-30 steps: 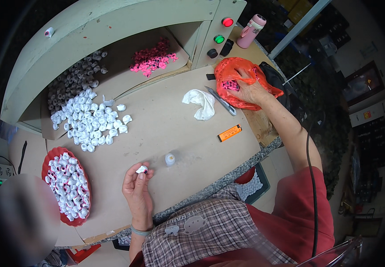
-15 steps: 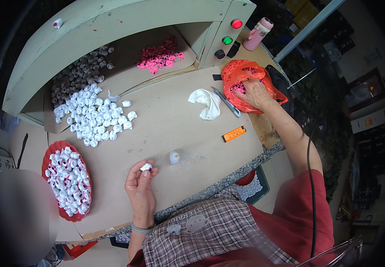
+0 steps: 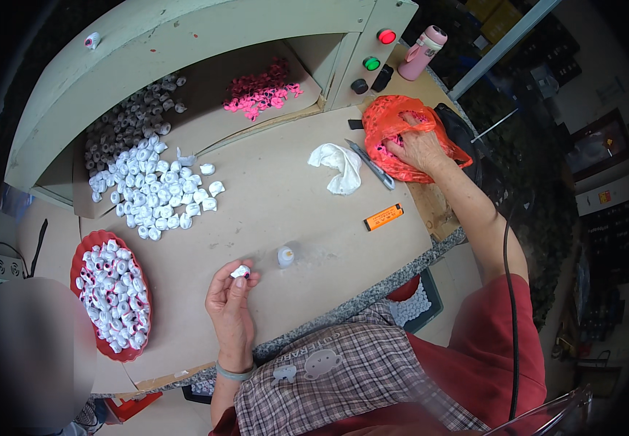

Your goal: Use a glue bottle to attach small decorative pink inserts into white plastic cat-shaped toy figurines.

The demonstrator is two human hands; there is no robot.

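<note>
My left hand [image 3: 232, 296] is closed, pinching a small white rounded piece [image 3: 241, 272] with a pink and dark spot between thumb and fingertips. My right hand [image 3: 422, 151] reaches into a red plastic bag [image 3: 387, 114] at the right of the table. Small pink pieces with dark spots [image 3: 396, 140] lie in the bag around the fingers. Thumb and fingers look apart there; some fingertips are hidden among the pieces. Just right of my left hand stands a small translucent bottle [image 3: 285, 256].
White pieces [image 3: 158, 190] lie heaped at left, partly under a pale green arched housing [image 3: 205, 33]; pink pieces [image 3: 264, 100] lie inside it. A red basket [image 3: 147, 330] holds spotted white pieces. Near the bag are a white cloth [image 3: 338, 171], a utility knife [image 3: 372, 167] and an orange box [image 3: 383, 217].
My right hand has shifted slightly within the bag, its fingers moving among the pink pieces. The left hand keeps its pinch on the white piece, nearly still.
</note>
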